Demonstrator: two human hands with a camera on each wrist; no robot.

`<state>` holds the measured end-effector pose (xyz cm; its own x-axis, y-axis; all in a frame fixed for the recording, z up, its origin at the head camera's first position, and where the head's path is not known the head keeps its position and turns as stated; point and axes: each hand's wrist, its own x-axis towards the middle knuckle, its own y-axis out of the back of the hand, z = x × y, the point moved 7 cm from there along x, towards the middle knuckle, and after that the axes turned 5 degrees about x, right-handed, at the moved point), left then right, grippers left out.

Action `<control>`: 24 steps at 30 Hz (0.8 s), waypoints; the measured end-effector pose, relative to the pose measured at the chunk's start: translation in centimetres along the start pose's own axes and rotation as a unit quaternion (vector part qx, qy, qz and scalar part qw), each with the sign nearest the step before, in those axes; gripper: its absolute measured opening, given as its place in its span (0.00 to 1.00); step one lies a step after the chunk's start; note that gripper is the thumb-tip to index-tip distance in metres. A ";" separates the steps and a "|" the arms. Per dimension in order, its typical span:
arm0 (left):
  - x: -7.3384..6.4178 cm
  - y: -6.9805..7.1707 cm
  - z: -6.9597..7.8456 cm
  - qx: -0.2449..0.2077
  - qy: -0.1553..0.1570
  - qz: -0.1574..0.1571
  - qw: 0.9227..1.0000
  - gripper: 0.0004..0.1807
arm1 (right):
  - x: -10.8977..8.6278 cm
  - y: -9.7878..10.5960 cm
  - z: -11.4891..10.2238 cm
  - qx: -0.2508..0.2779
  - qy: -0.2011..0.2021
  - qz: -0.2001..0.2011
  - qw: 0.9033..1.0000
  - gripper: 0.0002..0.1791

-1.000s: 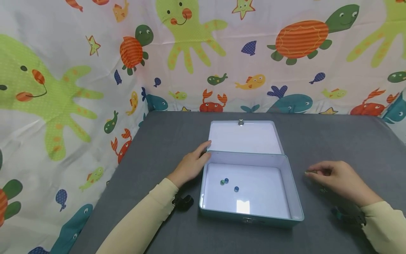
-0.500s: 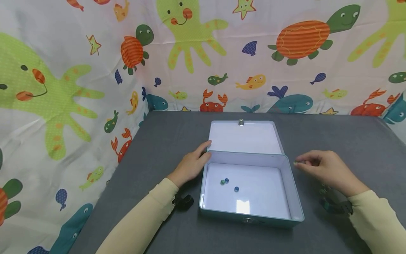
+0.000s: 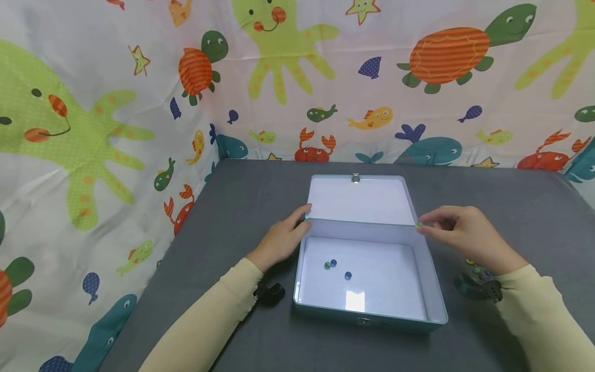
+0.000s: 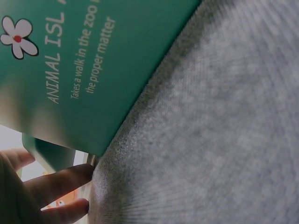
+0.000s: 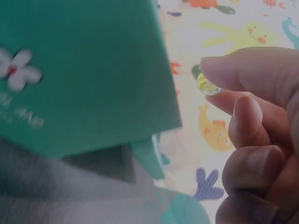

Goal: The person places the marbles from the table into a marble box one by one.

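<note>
The box (image 3: 390,283) stands on the grey table (image 3: 260,181), its lid (image 3: 358,199) laid back behind it; inside the box, left of its middle, lie a green marble (image 3: 327,265) and a blue marble (image 3: 333,263) side by side, with a second blue marble (image 3: 348,276) closer to the box's front wall; at the box's rear right corner the right hand (image 3: 465,235) pinches a clear, yellow-streaked marble (image 5: 208,85) between thumb and forefinger, its other fingers curled; whether this hand touches the rim I cannot tell; the left hand (image 3: 280,240) rests at the box's rear left corner, fingers loosely extended and relaxed; right of the box, small coloured pieces (image 3: 486,273) show beside the right wrist, partly hidden; behind the box hangs a sea-animal cloth (image 3: 288,121).
</note>
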<state>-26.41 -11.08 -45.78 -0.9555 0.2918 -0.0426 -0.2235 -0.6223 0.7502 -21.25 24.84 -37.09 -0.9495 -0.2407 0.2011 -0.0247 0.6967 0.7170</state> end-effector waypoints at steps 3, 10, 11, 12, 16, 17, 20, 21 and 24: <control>0.1 -0.1 0.1 0.000 -0.001 0.000 1.000 0.34 | 0.4 -0.4 -0.7 0.004 0.011 0.000 1.000 0.11; 0.2 -0.1 -0.2 0.002 0.003 0.001 1.000 0.34 | 1.7 -1.1 -2.3 0.010 0.014 -0.009 1.000 0.10; 0.2 -0.1 -0.2 0.002 0.003 0.002 1.000 0.34 | 2.0 -1.2 -2.6 0.011 0.015 -0.010 1.000 0.10; 0.2 -0.1 -0.2 0.002 0.002 0.003 1.000 0.34 | 2.1 -1.3 -2.8 0.012 0.016 -0.011 1.000 0.10; 0.1 0.0 -0.2 0.000 0.000 0.005 1.000 0.34 | 2.9 -1.8 -3.5 0.019 0.028 -0.017 0.999 0.10; 0.1 0.0 -0.2 0.000 0.000 0.005 1.000 0.34 | 3.1 -2.0 -3.7 0.022 0.032 -0.020 0.999 0.10; 0.1 0.1 -0.2 0.001 0.000 0.004 1.000 0.34 | 3.7 -2.7 -4.2 0.031 0.036 -0.027 0.999 0.10; 0.1 0.1 -0.2 0.001 -0.001 0.004 1.000 0.34 | 3.9 -2.9 -4.3 0.033 0.038 -0.027 0.998 0.10; 0.1 0.2 -0.1 0.004 -0.001 0.004 1.000 0.34 | 4.5 -3.7 -4.8 0.037 0.044 -0.030 0.998 0.08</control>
<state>-26.56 -11.29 -45.72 -0.9567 0.2887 -0.0360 -0.2149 -0.6179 0.7563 -23.98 17.91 -35.64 -0.9145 -0.3395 0.2201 -0.1067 0.7271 0.6781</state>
